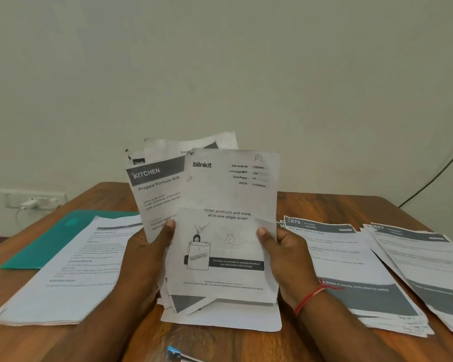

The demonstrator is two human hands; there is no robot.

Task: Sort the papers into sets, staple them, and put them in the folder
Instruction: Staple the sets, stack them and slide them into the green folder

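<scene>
Bare pale wall rises behind a wooden table [324, 205] with a reddish, streaky grain. From the head view, both hands hold up a fanned bunch of thin, creased printed sheets [228, 231]: the left hand [147, 254] pinches the left edge with its thumb on the front, and the right hand [283, 254], a red thread at its wrist, grips the right edge the same way. The front page reads "blinkit"; the one behind reads "KITCHEN".

Sorting looks partly done. One flat pile [71, 267] lies at the left, overlapping a glossy teal folder [45, 239], and two piles [351, 270] with dark header bands lie at the right. A few loose sheets [220, 317] rest under the hands. A blue object [174, 352] at the near edge may be the stapler; I cannot tell. Stapling and filing appear yet to come.
</scene>
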